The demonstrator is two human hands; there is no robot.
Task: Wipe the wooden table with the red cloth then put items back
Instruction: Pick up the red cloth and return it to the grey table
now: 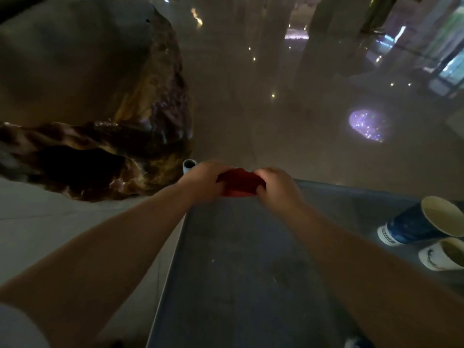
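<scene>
Both hands meet at the far end of a grey tray-like cart top, gripping one red cloth [239, 183] between them. Left hand [203, 180] closes on the cloth's left edge and right hand [276, 189] on its right edge, fingers curled over the fabric, so the cloth sits bunched and partly hidden; whether it is being folded, wrung or gathered cannot be told. Holding it by two edges probably serves to shape it into a compact pad before wiping.

Two paper cups stand at the right side of the cart's surface [241, 267]: a blue cup [411, 223] and, just beside it nearer the viewer, a white cup [442, 254]. Both appear empty and upright, though lens distortion tilts them. Their position there suggests they were cleared off the wood so that it could be wiped, and await return.

To the left lies the wooden table [75, 71], a slab with a dark, irregular natural edge and a bare, dull top. A short grey tube [188, 165], likely a cart post, rises just beside the left hand. Lighting is dim, and the polished floor [301, 109] reflects small lights. Wiping appears not yet under way.
</scene>
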